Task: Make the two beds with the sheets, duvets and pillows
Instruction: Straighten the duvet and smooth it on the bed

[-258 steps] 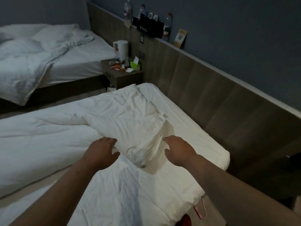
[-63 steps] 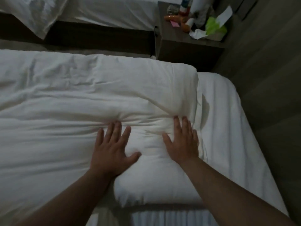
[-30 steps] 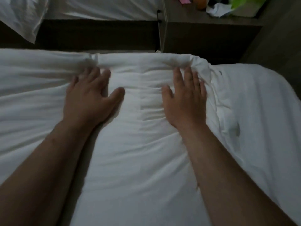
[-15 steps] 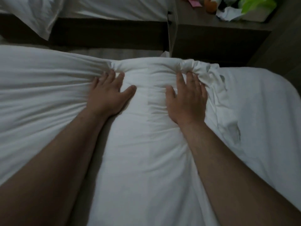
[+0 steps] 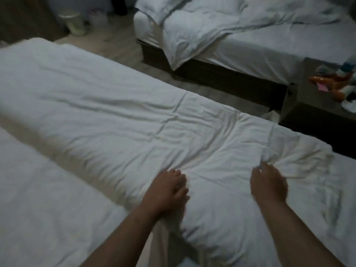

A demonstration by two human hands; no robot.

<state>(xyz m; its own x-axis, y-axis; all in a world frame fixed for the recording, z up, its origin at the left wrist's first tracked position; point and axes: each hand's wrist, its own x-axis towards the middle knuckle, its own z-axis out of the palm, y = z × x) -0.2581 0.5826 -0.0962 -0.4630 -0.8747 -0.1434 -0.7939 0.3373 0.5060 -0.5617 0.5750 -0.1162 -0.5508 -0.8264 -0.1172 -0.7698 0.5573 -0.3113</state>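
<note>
Both forearms are bare down to the left hand [image 5: 169, 187] and right hand [image 5: 269, 186], slightly blurred.

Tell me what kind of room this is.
Probably a twin hotel or guesthouse bedroom: two matching beds in plain white linen, the near bed and the far bed, a cluttered nightstand between them, and a small bin on the floor.

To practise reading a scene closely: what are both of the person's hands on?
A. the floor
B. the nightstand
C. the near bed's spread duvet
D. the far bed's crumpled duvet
C: the left hand and the right hand are both on the near bed's duvet, with the far bed across a strip of floor.
</note>
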